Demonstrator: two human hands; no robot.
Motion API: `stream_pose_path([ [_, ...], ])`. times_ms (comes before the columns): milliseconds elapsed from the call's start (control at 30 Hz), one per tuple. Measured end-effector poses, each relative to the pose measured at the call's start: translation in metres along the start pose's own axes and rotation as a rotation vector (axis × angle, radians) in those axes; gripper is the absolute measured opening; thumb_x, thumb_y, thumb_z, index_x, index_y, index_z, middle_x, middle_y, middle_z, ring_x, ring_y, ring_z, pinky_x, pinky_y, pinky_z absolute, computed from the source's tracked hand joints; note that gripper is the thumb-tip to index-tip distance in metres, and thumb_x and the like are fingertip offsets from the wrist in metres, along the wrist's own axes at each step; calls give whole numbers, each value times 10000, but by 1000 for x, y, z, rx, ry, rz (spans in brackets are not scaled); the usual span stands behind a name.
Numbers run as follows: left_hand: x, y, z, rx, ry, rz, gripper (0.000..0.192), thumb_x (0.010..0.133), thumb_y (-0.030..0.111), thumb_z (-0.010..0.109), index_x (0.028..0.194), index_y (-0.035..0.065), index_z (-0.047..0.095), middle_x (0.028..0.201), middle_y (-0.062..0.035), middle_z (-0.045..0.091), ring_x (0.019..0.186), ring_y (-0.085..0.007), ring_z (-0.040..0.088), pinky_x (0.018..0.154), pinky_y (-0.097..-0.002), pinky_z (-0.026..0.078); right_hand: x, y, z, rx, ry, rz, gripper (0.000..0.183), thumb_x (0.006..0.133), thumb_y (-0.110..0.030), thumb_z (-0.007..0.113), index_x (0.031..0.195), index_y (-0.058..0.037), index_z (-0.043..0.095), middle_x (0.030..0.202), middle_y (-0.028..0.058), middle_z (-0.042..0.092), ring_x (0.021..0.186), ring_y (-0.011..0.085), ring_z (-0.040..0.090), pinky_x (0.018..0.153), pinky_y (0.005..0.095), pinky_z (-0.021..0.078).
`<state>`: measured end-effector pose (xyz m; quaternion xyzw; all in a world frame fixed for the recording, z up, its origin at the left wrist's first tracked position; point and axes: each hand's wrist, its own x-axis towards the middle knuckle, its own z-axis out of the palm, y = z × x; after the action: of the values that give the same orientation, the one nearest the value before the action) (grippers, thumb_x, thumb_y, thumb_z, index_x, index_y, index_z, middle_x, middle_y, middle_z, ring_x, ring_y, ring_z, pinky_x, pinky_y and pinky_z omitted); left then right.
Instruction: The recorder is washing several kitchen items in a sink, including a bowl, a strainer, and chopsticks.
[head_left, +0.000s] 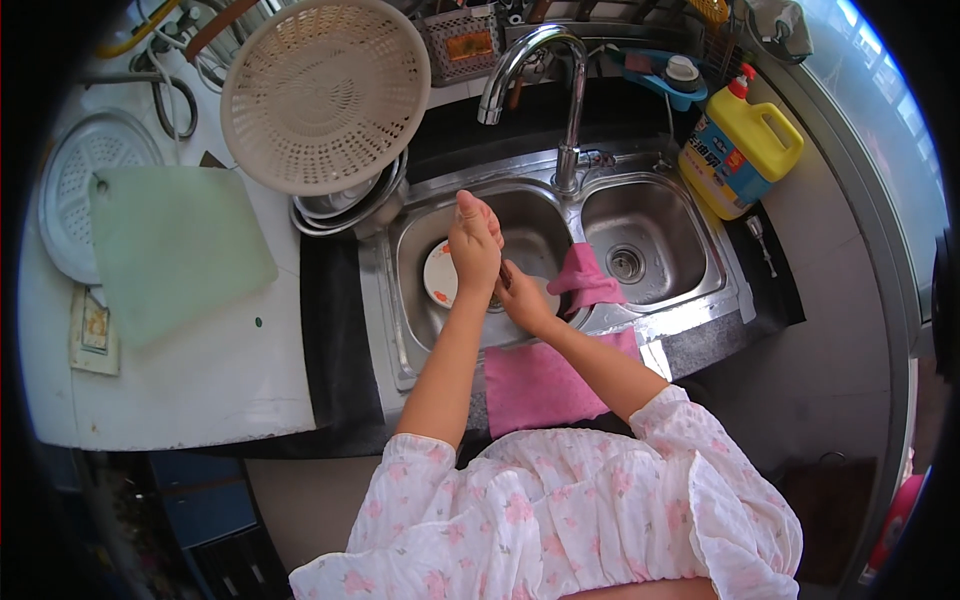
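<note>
Over the left basin of a steel double sink (551, 217) both hands are close together. My left hand (478, 244) is raised with its thumb up and fingers curled; what it holds, if anything, is hidden. My right hand (523, 296), just below and to the right of it, is closed around a thin dark brown handle (505, 274), whose far end I cannot make out. Under the hands, a white plate with orange marks (440, 274) lies in the basin, partly covered by the left hand and forearm. A pink cloth (586, 277) hangs over the divider between the basins.
A chrome faucet (574, 112) arches behind the sink. A beige plastic colander (326, 97) rests on metal bowls (360, 214) at the left. A yellow detergent jug (739, 146) stands right. Another pink cloth (551, 386) covers the front edge. A green cutting board (180, 251) lies on the left counter.
</note>
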<state>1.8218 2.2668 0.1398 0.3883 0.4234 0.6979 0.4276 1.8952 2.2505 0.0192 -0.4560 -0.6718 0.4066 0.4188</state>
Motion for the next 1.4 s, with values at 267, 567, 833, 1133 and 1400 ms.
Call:
stream_pose_path([
  [267, 7, -11, 0, 160, -171, 104, 230, 903, 239, 428, 924, 14, 472, 739, -58, 519, 679, -124, 525, 658, -235, 444, 12, -2, -9, 123, -14, 33, 231, 849, -255, 507, 899, -30, 493, 642, 136, 559, 562, 278, 544, 548, 364, 408],
  [567, 13, -19, -9, 125, -266, -14, 237, 872, 213, 494, 951, -10, 506, 970, -124, 575, 944, -184, 549, 880, -275, 410, 37, 5, -41, 15, -294, 84, 275, 841, -264, 522, 900, 4, 495, 718, 108, 602, 664, 201, 574, 640, 307, 435],
  [833, 25, -20, -16, 221, -334, 26, 240, 888, 214, 462, 945, -17, 487, 878, -115, 602, 861, -162, 580, 756, -260, 453, 52, -26, -53, 112, -432, 88, 284, 882, -258, 463, 964, 14, 450, 786, 136, 577, 730, 216, 560, 673, 314, 430],
  [1133, 41, 5, -15, 155, -222, 52, 342, 894, 341, 410, 856, 3, 444, 736, -93, 568, 731, -176, 596, 697, -263, 476, 39, -16, -40, -32, -181, -105, 258, 885, -267, 442, 985, -29, 449, 733, 189, 557, 684, 298, 564, 607, 372, 416],
  [1400, 46, 6, -20, 170, -394, -67, 277, 896, 290, 430, 959, 20, 440, 804, -71, 531, 782, -175, 566, 749, -289, 453, 7, 33, -28, -17, -344, 158, 272, 873, -275, 455, 1005, -38, 461, 748, 135, 583, 701, 240, 580, 645, 342, 425],
])
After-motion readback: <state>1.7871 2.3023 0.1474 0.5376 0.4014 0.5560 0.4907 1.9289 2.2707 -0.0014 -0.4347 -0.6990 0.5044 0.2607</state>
